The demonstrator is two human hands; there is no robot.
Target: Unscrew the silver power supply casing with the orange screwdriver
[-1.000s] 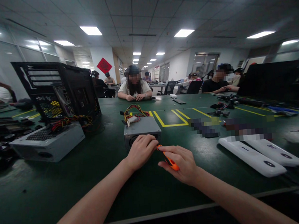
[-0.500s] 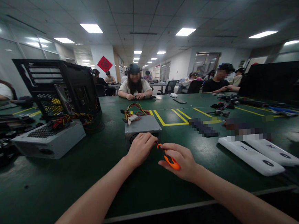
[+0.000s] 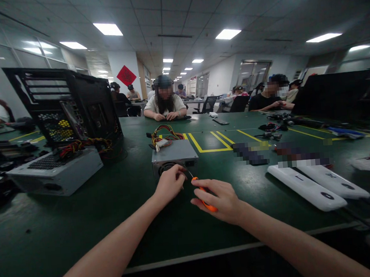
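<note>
**Orange-handled screwdriver (image 3: 210, 206) angled at power supply unit (image 3: 175, 151)**

The right hand (image 3: 220, 197) has its fingers wrapped around the screwdriver's handle, the shaft pointing far and left. The left hand (image 3: 169, 184) is curled at the unit's near face, beside the shaft; I cannot tell whether it grips anything. The unit sits mid-scene on the green table (image 3: 142, 248), right of a black computer case (image 3: 97, 105).

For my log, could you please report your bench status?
Right hand holding orange screwdriver, pointed toward power supply straight ahead. Left hand at its near face, partly blocking the view.
</note>
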